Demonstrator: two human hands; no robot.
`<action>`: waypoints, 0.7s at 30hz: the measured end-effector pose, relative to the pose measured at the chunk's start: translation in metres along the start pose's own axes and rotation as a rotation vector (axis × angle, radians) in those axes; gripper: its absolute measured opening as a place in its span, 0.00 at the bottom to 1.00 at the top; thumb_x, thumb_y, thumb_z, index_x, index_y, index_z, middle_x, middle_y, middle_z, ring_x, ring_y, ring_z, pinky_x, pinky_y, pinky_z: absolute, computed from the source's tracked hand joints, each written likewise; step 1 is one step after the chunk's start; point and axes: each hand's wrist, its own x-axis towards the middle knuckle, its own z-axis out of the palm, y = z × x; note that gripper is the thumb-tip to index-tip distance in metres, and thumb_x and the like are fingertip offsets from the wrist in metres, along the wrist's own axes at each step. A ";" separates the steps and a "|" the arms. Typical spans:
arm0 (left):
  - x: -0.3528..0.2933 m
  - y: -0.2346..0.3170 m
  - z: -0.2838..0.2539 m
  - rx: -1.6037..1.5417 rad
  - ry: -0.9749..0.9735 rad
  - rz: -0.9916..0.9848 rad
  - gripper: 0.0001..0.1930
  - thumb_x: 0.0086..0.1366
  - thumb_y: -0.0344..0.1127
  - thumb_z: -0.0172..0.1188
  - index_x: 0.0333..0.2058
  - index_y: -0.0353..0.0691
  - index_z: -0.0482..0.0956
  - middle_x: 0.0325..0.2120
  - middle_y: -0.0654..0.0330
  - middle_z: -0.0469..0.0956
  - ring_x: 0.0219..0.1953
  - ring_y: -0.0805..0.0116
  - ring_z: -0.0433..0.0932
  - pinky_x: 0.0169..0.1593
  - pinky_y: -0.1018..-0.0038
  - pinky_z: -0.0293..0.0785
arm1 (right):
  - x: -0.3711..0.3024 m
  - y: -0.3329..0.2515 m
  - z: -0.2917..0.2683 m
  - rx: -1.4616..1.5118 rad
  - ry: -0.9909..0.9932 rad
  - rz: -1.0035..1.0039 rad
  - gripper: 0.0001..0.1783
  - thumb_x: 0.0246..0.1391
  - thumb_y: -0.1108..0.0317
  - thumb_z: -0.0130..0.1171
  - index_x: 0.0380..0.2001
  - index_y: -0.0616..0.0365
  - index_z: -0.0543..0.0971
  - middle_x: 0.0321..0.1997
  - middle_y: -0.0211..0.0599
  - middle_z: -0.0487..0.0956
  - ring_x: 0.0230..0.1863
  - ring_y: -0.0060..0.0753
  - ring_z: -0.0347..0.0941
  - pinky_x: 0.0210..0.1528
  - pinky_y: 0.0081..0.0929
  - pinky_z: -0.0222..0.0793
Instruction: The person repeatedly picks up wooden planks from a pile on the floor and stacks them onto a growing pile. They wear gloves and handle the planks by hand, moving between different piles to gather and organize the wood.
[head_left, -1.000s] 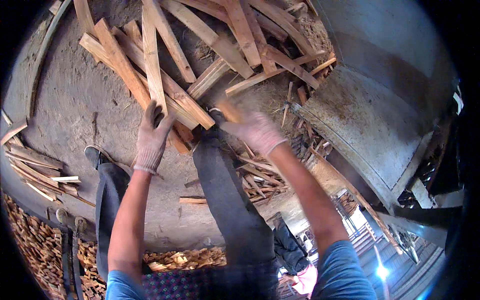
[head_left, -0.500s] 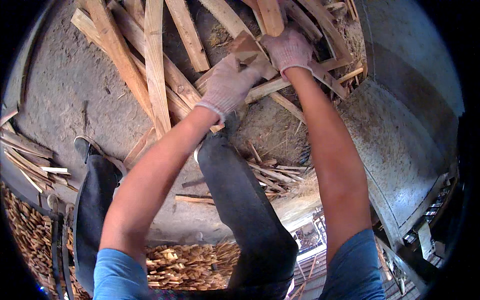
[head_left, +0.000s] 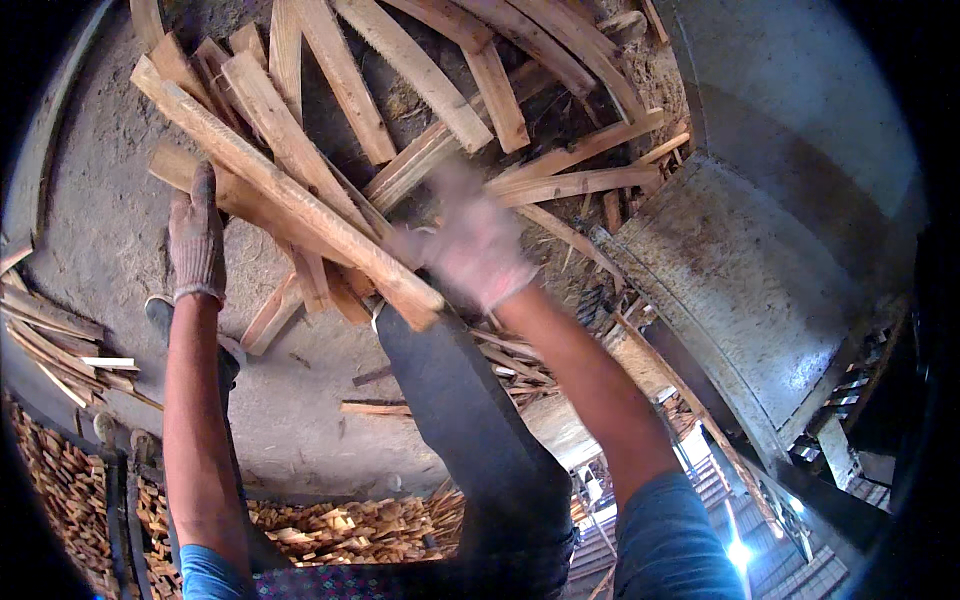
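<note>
You seem to be positioning wood, your left hand (head_left: 197, 235) against the board (head_left: 245, 203) partly beneath the long plank (head_left: 335, 234), your blurred right hand (head_left: 470, 235) just right of that plank, neither grip readable, so a secure hold looks called for.

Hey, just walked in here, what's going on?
A person is sorting through loose wood. The left hand, in a pale knitted glove, is at the left end of a flat brown wooden board. A long pale-brown wooden board lies across that one. The similarly gloved right hand is blurred, near the long board's right side; its grip is unclear. More brown boards lie on the grey ground ahead.
</note>
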 end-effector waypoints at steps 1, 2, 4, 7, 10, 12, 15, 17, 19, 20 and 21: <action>0.016 -0.029 -0.021 0.586 -0.031 0.343 0.32 0.74 0.49 0.59 0.68 0.35 0.67 0.57 0.45 0.78 0.57 0.54 0.78 0.62 0.64 0.72 | 0.032 0.011 -0.018 -0.042 0.058 0.065 0.59 0.47 0.34 0.71 0.67 0.70 0.64 0.50 0.64 0.81 0.49 0.68 0.81 0.55 0.51 0.77; 0.015 -0.026 -0.014 0.387 0.010 0.287 0.33 0.73 0.49 0.60 0.68 0.34 0.66 0.58 0.44 0.77 0.59 0.53 0.77 0.63 0.64 0.71 | 0.069 0.019 -0.048 -0.065 0.024 0.137 0.59 0.48 0.34 0.71 0.67 0.71 0.63 0.50 0.65 0.81 0.48 0.68 0.81 0.56 0.53 0.76; -0.006 0.011 0.021 -0.008 0.075 0.178 0.35 0.71 0.48 0.63 0.68 0.32 0.65 0.60 0.43 0.75 0.63 0.50 0.74 0.65 0.65 0.69 | 0.139 0.064 -0.082 -0.152 0.305 -0.009 0.51 0.51 0.38 0.69 0.65 0.69 0.67 0.49 0.64 0.81 0.48 0.63 0.81 0.55 0.51 0.77; -0.039 0.033 0.051 0.361 0.413 0.532 0.37 0.67 0.47 0.66 0.68 0.31 0.65 0.60 0.43 0.75 0.65 0.46 0.73 0.69 0.63 0.66 | 0.197 0.079 -0.122 -0.137 0.325 0.026 0.32 0.62 0.52 0.64 0.61 0.63 0.76 0.53 0.59 0.81 0.52 0.49 0.80 0.51 0.46 0.78; -0.059 0.050 0.073 0.355 0.172 0.811 0.41 0.65 0.50 0.68 0.67 0.30 0.66 0.60 0.40 0.75 0.64 0.46 0.73 0.69 0.63 0.66 | 0.211 0.068 -0.108 -0.107 -0.008 0.215 0.38 0.61 0.51 0.61 0.68 0.61 0.68 0.53 0.59 0.81 0.55 0.54 0.79 0.55 0.48 0.77; -0.064 0.081 0.114 0.190 -0.212 0.559 0.40 0.63 0.52 0.67 0.65 0.29 0.68 0.61 0.39 0.73 0.64 0.46 0.73 0.68 0.62 0.68 | 0.202 0.091 -0.080 -0.211 0.168 0.105 0.47 0.52 0.41 0.65 0.68 0.58 0.67 0.52 0.60 0.82 0.56 0.58 0.79 0.60 0.47 0.74; -0.028 0.088 0.158 0.064 -0.245 0.192 0.40 0.64 0.51 0.67 0.65 0.27 0.68 0.56 0.39 0.78 0.60 0.53 0.78 0.63 0.65 0.71 | 0.194 0.074 -0.074 -0.170 0.220 0.010 0.49 0.46 0.37 0.66 0.67 0.55 0.69 0.55 0.60 0.81 0.60 0.59 0.77 0.64 0.45 0.71; 0.013 0.076 0.177 -0.137 -0.175 0.015 0.41 0.63 0.55 0.67 0.61 0.22 0.70 0.48 0.41 0.82 0.50 0.54 0.82 0.55 0.65 0.75 | 0.197 0.056 -0.074 -0.280 0.047 0.068 0.53 0.44 0.32 0.67 0.67 0.54 0.70 0.61 0.60 0.78 0.63 0.59 0.75 0.67 0.44 0.69; 0.025 0.080 0.183 -0.127 -0.123 -0.028 0.40 0.61 0.58 0.69 0.57 0.24 0.74 0.45 0.44 0.83 0.46 0.56 0.82 0.53 0.66 0.75 | 0.192 0.073 -0.069 -0.318 0.240 -0.025 0.51 0.44 0.29 0.67 0.61 0.58 0.77 0.61 0.61 0.78 0.62 0.57 0.76 0.65 0.43 0.71; 0.026 0.080 0.187 -0.207 -0.124 -0.026 0.40 0.60 0.59 0.70 0.55 0.25 0.75 0.45 0.45 0.83 0.45 0.58 0.82 0.52 0.66 0.75 | 0.191 0.081 -0.067 -0.334 0.334 -0.075 0.51 0.43 0.28 0.67 0.59 0.60 0.80 0.61 0.62 0.78 0.61 0.56 0.77 0.65 0.42 0.72; 0.029 0.078 0.191 -0.159 -0.091 0.007 0.40 0.58 0.58 0.71 0.55 0.26 0.75 0.45 0.43 0.83 0.47 0.55 0.82 0.53 0.65 0.75 | 0.198 0.083 -0.075 -0.033 0.019 0.085 0.56 0.46 0.25 0.63 0.69 0.54 0.69 0.67 0.59 0.74 0.66 0.58 0.72 0.70 0.40 0.66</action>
